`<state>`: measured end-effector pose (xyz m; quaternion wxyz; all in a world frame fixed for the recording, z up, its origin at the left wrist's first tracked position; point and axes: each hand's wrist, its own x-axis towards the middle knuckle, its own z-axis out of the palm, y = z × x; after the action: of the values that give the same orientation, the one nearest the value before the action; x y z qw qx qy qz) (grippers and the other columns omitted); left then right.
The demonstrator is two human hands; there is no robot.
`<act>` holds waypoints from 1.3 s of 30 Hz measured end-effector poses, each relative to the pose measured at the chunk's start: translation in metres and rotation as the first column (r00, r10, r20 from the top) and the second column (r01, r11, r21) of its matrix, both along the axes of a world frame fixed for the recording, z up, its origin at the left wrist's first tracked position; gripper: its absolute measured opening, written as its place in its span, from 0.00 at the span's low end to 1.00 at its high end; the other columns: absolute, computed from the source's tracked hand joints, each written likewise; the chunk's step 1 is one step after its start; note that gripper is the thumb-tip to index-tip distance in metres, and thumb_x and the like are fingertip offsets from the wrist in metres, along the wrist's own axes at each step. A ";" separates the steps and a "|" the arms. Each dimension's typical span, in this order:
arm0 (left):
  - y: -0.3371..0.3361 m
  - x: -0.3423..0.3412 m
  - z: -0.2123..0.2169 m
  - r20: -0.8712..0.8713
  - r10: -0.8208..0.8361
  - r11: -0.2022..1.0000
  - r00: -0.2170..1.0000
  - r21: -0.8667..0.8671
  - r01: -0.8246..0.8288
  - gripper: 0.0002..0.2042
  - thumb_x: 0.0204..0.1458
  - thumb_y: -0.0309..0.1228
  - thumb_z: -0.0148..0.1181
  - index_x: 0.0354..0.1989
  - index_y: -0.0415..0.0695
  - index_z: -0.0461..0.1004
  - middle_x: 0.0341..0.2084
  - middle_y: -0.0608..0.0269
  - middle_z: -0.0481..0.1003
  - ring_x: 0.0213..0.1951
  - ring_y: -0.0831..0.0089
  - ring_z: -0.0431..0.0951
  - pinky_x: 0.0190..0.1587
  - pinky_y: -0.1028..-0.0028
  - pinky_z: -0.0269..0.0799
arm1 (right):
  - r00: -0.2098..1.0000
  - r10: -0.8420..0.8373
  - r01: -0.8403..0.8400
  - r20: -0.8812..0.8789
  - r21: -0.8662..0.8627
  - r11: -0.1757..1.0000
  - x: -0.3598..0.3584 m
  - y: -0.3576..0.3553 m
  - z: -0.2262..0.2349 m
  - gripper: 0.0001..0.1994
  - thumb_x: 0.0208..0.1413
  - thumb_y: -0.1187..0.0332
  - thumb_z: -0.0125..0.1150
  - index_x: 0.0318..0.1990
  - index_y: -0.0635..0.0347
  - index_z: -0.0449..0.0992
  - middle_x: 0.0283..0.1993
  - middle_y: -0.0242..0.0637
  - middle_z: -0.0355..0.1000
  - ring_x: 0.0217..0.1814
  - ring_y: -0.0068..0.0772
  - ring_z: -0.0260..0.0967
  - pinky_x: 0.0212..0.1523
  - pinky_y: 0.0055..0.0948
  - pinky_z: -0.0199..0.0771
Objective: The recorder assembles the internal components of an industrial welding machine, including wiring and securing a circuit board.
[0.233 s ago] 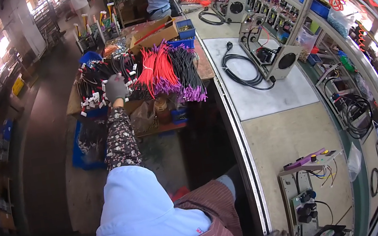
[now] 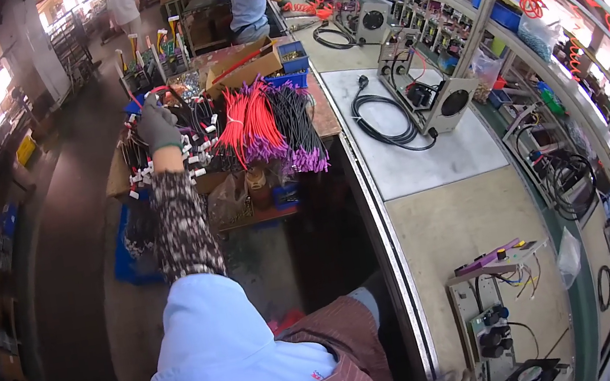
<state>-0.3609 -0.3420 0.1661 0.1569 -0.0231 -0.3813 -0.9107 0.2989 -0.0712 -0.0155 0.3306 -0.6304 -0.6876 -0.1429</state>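
Black wire bundle (image 2: 189,125) lies lengthwise under left hand (image 2: 157,124).

Wire bundles (image 2: 264,126) lie on the side table (image 2: 325,112) — left of the workbench (image 2: 452,224), boxes (image 2: 243,64) behind them.

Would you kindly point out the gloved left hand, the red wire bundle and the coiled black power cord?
Left hand (image 2: 156,124): head view, back of the grey glove.
Red wire bundle (image 2: 244,125): head view, middle of the strands.
Black power cord (image 2: 381,120): head view, coil's loops.
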 end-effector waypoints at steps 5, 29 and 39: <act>0.093 0.183 0.011 -0.058 -0.636 0.768 0.769 0.050 0.639 0.09 0.59 0.36 0.46 0.33 0.45 0.70 0.16 0.79 0.60 0.16 0.88 0.60 0.16 0.84 0.53 | 0.781 0.408 -0.418 -0.473 0.090 0.904 -0.056 0.003 0.074 0.23 0.51 0.64 0.56 0.54 0.63 0.67 0.56 0.44 0.64 0.59 0.44 0.62 0.58 0.40 0.59; 0.268 0.498 -0.110 0.640 -0.665 -0.516 -0.385 -0.020 0.857 0.06 0.54 0.31 0.57 0.29 0.42 0.72 0.10 0.78 0.61 0.11 0.85 0.58 0.14 0.81 0.51 | 0.777 0.296 -0.626 -0.556 -0.629 0.461 0.001 0.006 0.122 0.10 0.57 0.69 0.51 0.44 0.58 0.73 0.26 0.37 0.71 0.23 0.29 0.67 0.27 0.29 0.66; 0.288 0.499 -0.149 0.520 -0.666 -0.373 -0.535 0.388 0.843 0.13 0.57 0.39 0.55 0.23 0.49 0.65 0.08 0.78 0.53 0.08 0.84 0.48 0.12 0.78 0.42 | 0.788 0.615 -0.557 0.029 -0.391 0.733 -0.018 0.042 0.101 0.15 0.45 0.65 0.65 0.43 0.49 0.75 0.30 0.35 0.69 0.28 0.39 0.69 0.27 0.35 0.68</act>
<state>0.1381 -0.0535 0.0173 -0.7954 -0.0557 -0.3338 -0.5028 0.2804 -0.0293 0.0852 0.1816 -0.4172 -0.8892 0.0490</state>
